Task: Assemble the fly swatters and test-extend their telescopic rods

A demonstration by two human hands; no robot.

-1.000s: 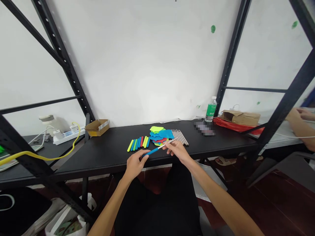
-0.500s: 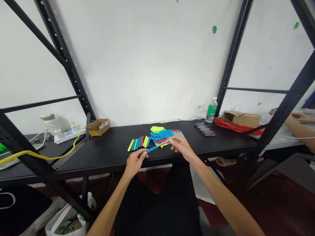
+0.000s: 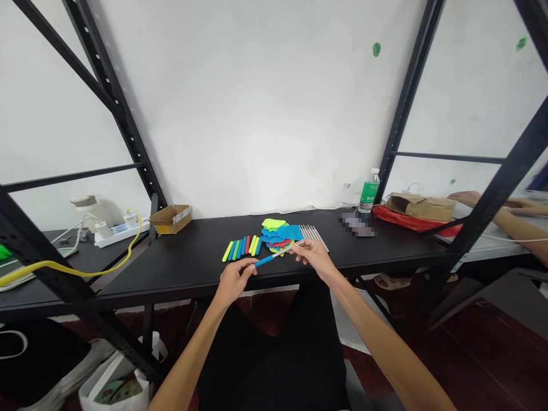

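Note:
In both hands I hold a thin metal rod with a blue handle (image 3: 264, 260) over the front of the black table (image 3: 188, 265). My left hand (image 3: 234, 279) is closed round the handle end. My right hand (image 3: 314, 255) pinches the metal shaft near its far end; its fingers hide the tip. Behind the rod lies a heap of flat plastic pieces (image 3: 274, 233) in blue, yellow-green and red. Metal rods (image 3: 312, 233) fan out to the right of the heap, partly behind my right hand. Left of it, coloured handles (image 3: 242, 248) form a row.
An open cardboard box (image 3: 171, 219) stands at the back left, a water bottle (image 3: 369, 191) at the back right beside a blurred patch. Farther right are a brown carton (image 3: 422, 205) on red plastic and another person's arms. A yellow cable (image 3: 77, 270) crosses the black frame at left.
My hands and the rod keep nearly the same place, with the right hand's grip shifting slightly. At right, the other person's hand has moved left toward the carton.

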